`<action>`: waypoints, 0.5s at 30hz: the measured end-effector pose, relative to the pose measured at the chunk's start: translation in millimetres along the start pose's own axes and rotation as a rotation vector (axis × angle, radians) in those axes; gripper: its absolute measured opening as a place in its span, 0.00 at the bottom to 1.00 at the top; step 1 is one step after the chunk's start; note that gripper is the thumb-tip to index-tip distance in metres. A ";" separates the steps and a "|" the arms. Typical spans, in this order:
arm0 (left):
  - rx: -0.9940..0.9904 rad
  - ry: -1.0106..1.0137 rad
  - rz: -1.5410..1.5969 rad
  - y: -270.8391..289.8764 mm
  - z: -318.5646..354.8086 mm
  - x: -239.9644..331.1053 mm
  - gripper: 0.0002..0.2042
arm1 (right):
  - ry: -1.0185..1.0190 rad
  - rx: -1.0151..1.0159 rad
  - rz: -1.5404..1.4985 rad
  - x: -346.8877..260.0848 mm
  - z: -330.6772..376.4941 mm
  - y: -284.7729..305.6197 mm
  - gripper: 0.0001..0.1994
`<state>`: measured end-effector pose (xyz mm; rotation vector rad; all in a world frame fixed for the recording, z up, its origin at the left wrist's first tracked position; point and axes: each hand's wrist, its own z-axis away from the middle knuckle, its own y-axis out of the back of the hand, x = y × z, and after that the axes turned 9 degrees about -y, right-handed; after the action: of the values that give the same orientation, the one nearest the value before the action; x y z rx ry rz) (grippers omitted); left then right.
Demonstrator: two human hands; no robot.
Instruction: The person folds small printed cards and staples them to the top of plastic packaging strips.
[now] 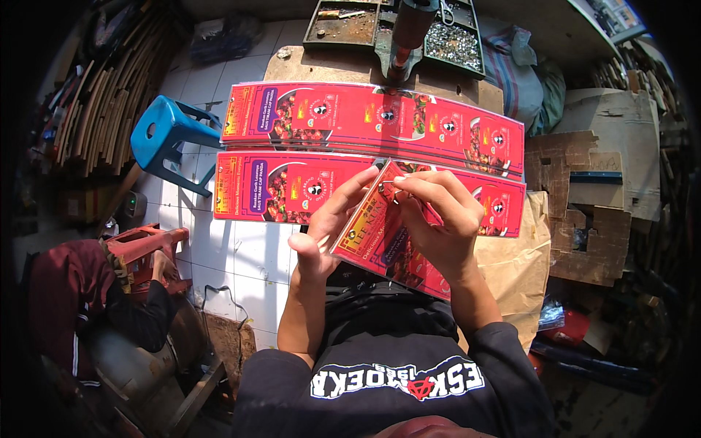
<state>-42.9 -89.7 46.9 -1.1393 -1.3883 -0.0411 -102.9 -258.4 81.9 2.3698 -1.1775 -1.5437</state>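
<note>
A long red printed panel (380,244) with yellow lettering and food pictures is held tilted in front of my body. My left hand (325,219) supports its left edge, fingers behind the upper part and thumb sticking out to the side. Over the panel's face, near its top corner, my right hand (445,215) is closed in a pinch; what lies between the fingertips is too small to tell. Just beyond my hands, matching panels lie in two rows on a wooden work surface: a far stack (350,120) and a nearer stack (274,186).
A dark upright machine post (412,33) stands behind the stacks, beside a green tray (453,47) of small shiny metal pieces. A blue stool (157,135) is at left. Another person's hand (164,266) rests by a red stool (139,244). Cardboard (577,212) and brown paper (515,266) lie right.
</note>
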 end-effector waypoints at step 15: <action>0.047 -0.333 -0.376 13.4 -16.7 -27.4 0.13 | -0.029 0.003 -0.034 -0.4 3.2 -2.1 0.16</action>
<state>-29.7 -109.3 21.5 -0.8570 -1.8788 -0.0897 -104.5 -255.6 79.6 2.3894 -1.1523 -1.5922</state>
